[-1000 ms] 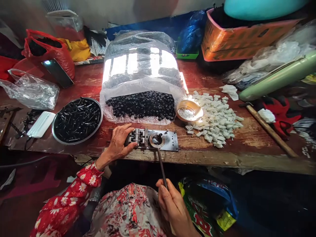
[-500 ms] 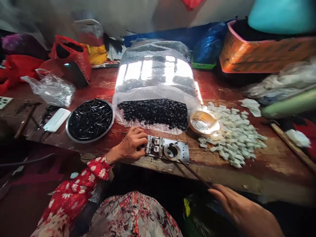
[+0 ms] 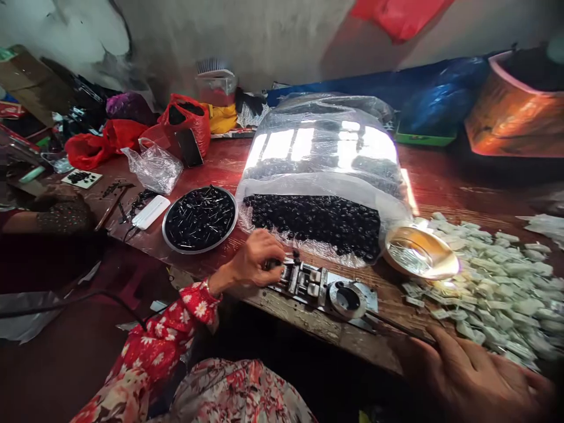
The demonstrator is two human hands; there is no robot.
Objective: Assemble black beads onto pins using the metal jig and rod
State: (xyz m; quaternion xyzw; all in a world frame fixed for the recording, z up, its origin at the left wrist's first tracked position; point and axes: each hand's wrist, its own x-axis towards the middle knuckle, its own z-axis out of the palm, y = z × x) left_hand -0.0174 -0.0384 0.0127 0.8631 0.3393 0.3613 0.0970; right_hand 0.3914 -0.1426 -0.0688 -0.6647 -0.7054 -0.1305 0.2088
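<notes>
A metal jig (image 3: 324, 288) with a round ring (image 3: 348, 298) is fixed at the wooden table's near edge (image 3: 308, 320). My left hand (image 3: 253, 263) rests at the jig's left end, its fingers pinched together on something small that I cannot make out. A thin lever rod (image 3: 399, 330) runs from the ring to the right. My right hand (image 3: 478, 376) lies at the bottom right, closed over the rod's far end and partly blurred. I wear a red flowered sleeve (image 3: 163, 346).
Behind the jig lie a clear bag of black beads (image 3: 321, 200), a metal dish of black pins (image 3: 200, 218), a small brass bowl (image 3: 418, 254) and a pile of white pieces (image 3: 497, 276). Red bags (image 3: 187, 120) and an orange box (image 3: 515, 111) stand at the back. Another person's arm (image 3: 57, 214) is at the left.
The lever rod has swung from pointing toward me to pointing right, with my right hand following it. My left hand stays at the jig's left end. The view has turned left.
</notes>
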